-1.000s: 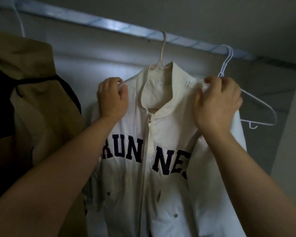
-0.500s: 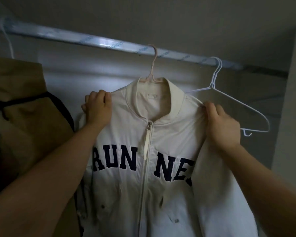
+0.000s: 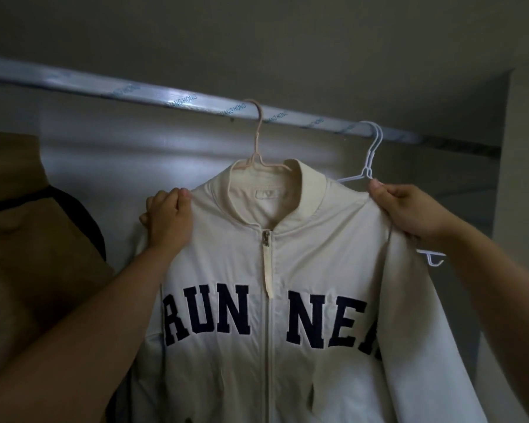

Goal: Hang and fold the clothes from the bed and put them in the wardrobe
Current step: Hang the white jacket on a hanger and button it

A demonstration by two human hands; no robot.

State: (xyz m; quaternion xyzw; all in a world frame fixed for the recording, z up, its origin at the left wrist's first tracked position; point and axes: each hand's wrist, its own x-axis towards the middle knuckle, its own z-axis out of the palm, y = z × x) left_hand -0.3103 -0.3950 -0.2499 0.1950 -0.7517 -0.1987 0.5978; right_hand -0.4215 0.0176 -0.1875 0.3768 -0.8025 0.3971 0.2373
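Observation:
A cream zip jacket point(image 3: 312, 248) with dark letters across the chest hangs on a pale pink hanger point(image 3: 258, 145), whose hook sits over the wardrobe rail point(image 3: 153, 94). My left hand point(image 3: 167, 219) grips the jacket's left shoulder, fingers curled round the fabric. At the other shoulder seam my right hand point(image 3: 405, 209) pinches the cloth. The zip is closed up to the collar.
An empty white wire hanger point(image 3: 371, 154) hangs on the rail just right of the jacket, partly behind my right hand. A tan garment with a dark strap point(image 3: 34, 239) hangs at the left. The wardrobe's side wall point(image 3: 526, 209) stands close on the right.
Both hands have slid outward along the jacket, from near the collar to the shoulder ends. The jacket now hangs spread wider and flatter on its hanger.

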